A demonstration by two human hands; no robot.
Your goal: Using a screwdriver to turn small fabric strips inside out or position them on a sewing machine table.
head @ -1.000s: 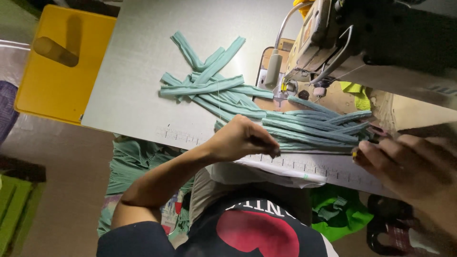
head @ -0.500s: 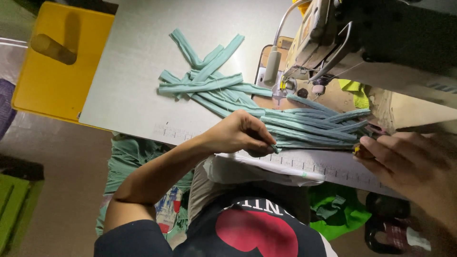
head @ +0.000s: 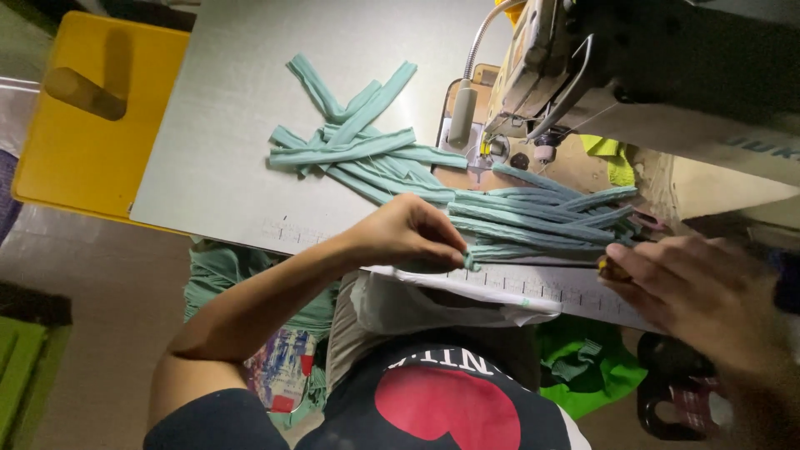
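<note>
A bundle of teal fabric strips [head: 533,218] lies on the grey sewing table [head: 225,150], running from under the sewing machine [head: 667,75] toward the near edge. More strips [head: 358,142] are scattered crosswise to the left. My left hand [head: 408,237] pinches the near end of one strip at the table's ruled front edge. My right hand [head: 683,283] rests at the right end of the bundle, fingers closed around a small yellowish object [head: 612,268] too blurred to identify.
A yellow bin [head: 92,133] stands left of the table. The machine's gooseneck lamp [head: 462,117] hangs over the needle area. Teal cloth [head: 217,275] and green cloth [head: 583,367] hang below the table edge, and a white plastic bag [head: 417,304] lies on my lap.
My left hand has closed tighter on the strip end and shifted slightly along the front edge. My right hand has edged a little left toward the bundle.
</note>
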